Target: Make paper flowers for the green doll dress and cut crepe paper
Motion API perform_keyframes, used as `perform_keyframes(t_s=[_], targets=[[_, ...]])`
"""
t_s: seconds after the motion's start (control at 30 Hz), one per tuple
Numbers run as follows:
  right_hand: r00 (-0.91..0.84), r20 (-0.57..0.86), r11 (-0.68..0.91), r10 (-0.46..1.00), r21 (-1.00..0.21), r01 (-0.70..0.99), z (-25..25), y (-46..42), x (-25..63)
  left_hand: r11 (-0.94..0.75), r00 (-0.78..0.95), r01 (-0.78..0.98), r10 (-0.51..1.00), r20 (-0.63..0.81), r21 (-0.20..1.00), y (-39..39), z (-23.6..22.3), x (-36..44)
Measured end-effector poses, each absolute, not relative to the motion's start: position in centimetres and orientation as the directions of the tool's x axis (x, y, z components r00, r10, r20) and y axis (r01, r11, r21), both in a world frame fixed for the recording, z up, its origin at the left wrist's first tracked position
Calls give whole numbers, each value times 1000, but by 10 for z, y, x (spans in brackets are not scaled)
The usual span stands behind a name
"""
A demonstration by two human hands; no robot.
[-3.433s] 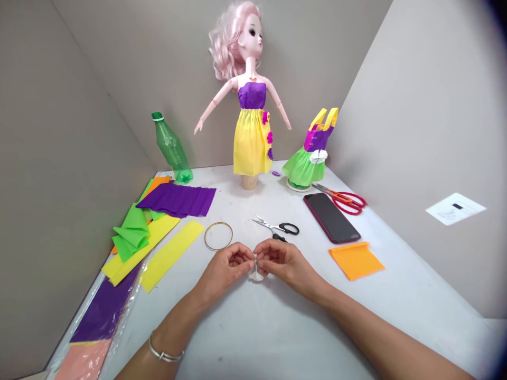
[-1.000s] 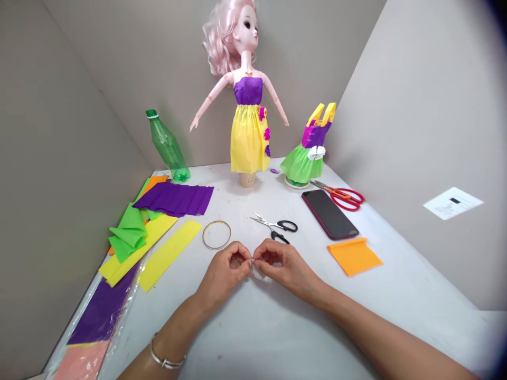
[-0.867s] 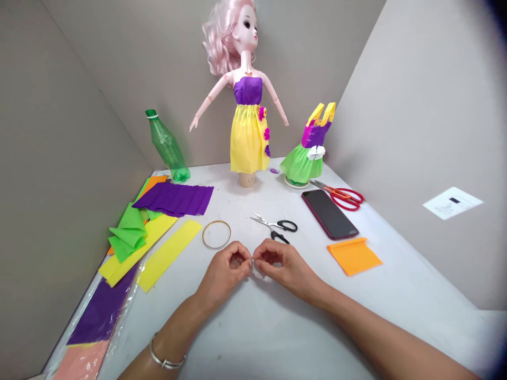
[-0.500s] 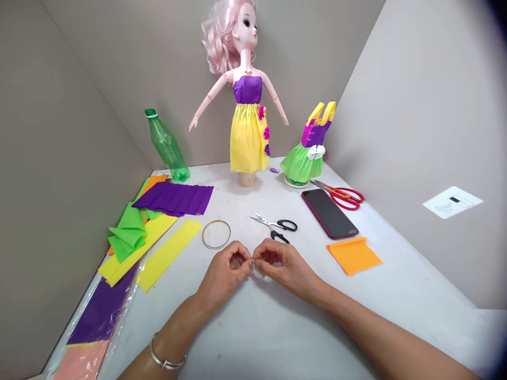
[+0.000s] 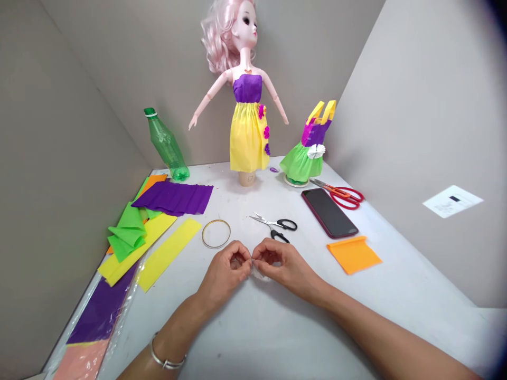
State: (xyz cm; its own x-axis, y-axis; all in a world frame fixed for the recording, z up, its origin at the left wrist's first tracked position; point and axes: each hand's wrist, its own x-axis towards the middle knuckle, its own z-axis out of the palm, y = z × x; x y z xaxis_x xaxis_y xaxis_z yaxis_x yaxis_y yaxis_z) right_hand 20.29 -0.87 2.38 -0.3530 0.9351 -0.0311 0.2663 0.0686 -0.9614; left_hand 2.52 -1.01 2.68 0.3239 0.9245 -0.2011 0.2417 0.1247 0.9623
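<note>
Both hands meet at the middle of the white table, fingertips pinched close together. My left hand [image 5: 226, 272] is closed, thumb against fingers, on a small white pleated paper piece [image 5: 258, 274]. From the other side my right hand [image 5: 289, 270] pinches the same piece, so most of it is hidden and only a pale bit shows below the fingers. Just beyond the hands lie small black-handled scissors [image 5: 285, 224], blades spread. A thin gold bangle [image 5: 203, 236] rests beyond my left hand.
At the back stand a pink-haired doll [image 5: 247, 137], a green bottle [image 5: 168, 145] and a small paper dress [image 5: 307, 153]. Red scissors [image 5: 347, 196], a phone [image 5: 329, 212] and orange paper [image 5: 355, 255] lie right. Purple paper [image 5: 176, 198], yellow strips [image 5: 170, 254] and green paper [image 5: 129, 232] lie left.
The white paper piece hung fanned out below my fingertips at first; now it is mostly covered by my right fingers. Both hands stay pinched together, and the view has shifted slightly.
</note>
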Motion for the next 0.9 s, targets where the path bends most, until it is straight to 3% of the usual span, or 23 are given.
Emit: perform_keyframes(t_s=[0.9], targets=[[-375, -50, 57, 926, -962, 267, 26, -9, 205, 119, 318, 231, 929, -191, 966, -9, 23, 23]])
